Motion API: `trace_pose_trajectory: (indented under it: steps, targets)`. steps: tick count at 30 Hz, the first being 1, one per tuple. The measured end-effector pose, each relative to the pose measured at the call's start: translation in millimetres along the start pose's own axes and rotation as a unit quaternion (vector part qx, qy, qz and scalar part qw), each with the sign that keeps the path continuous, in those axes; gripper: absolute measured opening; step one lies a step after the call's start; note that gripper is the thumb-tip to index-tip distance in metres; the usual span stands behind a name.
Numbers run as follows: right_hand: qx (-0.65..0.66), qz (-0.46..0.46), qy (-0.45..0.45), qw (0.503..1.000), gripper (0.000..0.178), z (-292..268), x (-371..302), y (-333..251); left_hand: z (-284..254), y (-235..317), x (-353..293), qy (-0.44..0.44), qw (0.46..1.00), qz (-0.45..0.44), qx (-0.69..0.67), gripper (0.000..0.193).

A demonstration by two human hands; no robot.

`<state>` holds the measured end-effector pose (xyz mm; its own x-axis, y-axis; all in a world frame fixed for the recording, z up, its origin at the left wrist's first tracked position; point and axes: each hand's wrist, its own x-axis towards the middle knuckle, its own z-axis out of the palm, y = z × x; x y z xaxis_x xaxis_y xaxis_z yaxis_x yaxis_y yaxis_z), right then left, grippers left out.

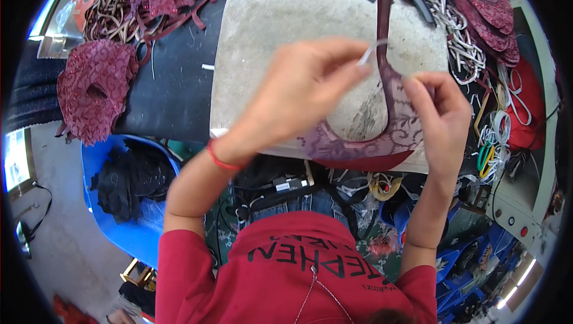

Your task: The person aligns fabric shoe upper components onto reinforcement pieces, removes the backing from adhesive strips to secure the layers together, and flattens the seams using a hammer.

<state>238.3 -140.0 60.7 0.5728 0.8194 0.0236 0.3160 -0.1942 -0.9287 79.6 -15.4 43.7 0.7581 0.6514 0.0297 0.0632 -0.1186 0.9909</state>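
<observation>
A mauve lace piece (408,109), which looks like a shoe upper, lies curved over the near right part of a pale, worn board (256,37). Dark maroon edging (384,22) lines its inner curve and runs up as a long strap toward the far edge. My right hand (441,103) is closed on the piece's right side, thumb and fingers pinching the lace. Blurred by motion, my left hand (310,82) hovers above the board with fingertips pinched on a thin white strip (367,55), close beside the strap. My left palm is out of sight.
Stacks of red sequined lace pieces (98,88) rest at left, with more (483,14) at far right. Bundles of white strips (459,37) lie right of the board. A blue bin (98,190) with black scraps stands at lower left, a grey machine housing (522,193) at right.
</observation>
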Motion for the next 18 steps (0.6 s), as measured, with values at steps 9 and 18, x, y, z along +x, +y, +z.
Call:
trace_pose_trajectory:
  steps: [9,18]
  targets:
    - [-0.313,-0.328,-0.047,0.89,0.037,42,-1,33,-47,-35,-59,0.083,0.942,0.09,0.314,0.017]
    - [-0.396,-0.376,-0.129,0.828,0.029,81,-5,37,-42,-55,-62,0.041,0.885,0.162,0.434,0.033]
